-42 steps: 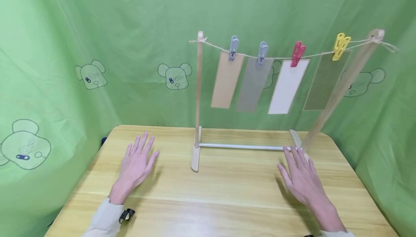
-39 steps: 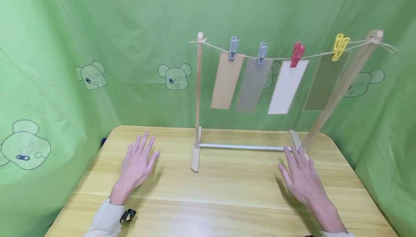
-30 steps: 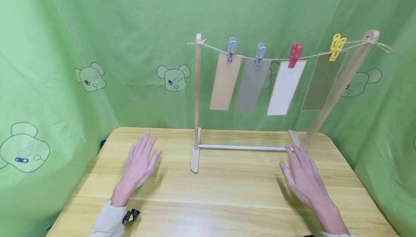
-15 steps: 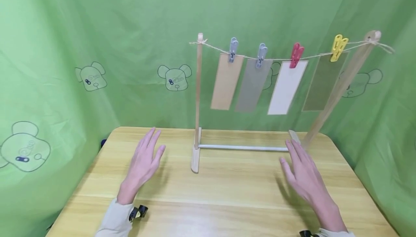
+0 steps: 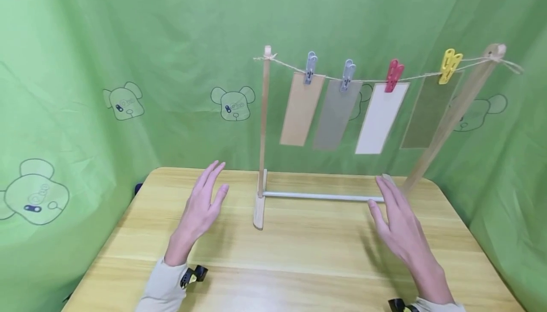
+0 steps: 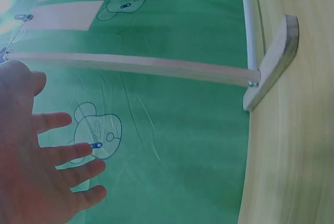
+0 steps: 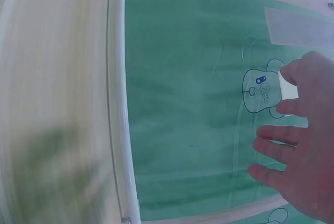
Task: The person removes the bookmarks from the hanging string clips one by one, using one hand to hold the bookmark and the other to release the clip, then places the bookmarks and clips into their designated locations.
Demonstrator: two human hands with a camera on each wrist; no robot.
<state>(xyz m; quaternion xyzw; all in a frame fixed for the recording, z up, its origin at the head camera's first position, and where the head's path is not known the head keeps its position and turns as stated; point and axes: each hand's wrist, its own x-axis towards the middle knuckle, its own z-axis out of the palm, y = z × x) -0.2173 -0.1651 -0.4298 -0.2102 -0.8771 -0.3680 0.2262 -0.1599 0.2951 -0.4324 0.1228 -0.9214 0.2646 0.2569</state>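
Note:
My left hand (image 5: 200, 212) hovers over the left part of the table with its fingers straight and nothing in it. To its right stands a wooden rack, whose left post (image 5: 263, 127) is the nearest thing. My right hand (image 5: 401, 226) is held over the table in front of the rack's right foot, fingers extended, holding nothing. A string (image 5: 329, 78) runs between the posts. From it hang a tan strip (image 5: 301, 110), a grey strip (image 5: 337, 117), a white strip (image 5: 381, 119) and an olive strip (image 5: 430, 112). Clothespins hold them: two blue-grey, one red (image 5: 393, 75), one yellow (image 5: 450, 66).
The wooden table (image 5: 299, 255) has rounded far corners. Along the rack's base a white rod (image 5: 320, 195) joins the two feet. A green curtain (image 5: 179, 41) with bear-face prints surrounds the table at the back and sides. The right post (image 5: 455, 112) leans outward in the head view.
My left hand has risen and shifted right toward the rack, turning thumb-up. The right hand has lifted slightly and turned on its side. The rack and strips have stayed put.

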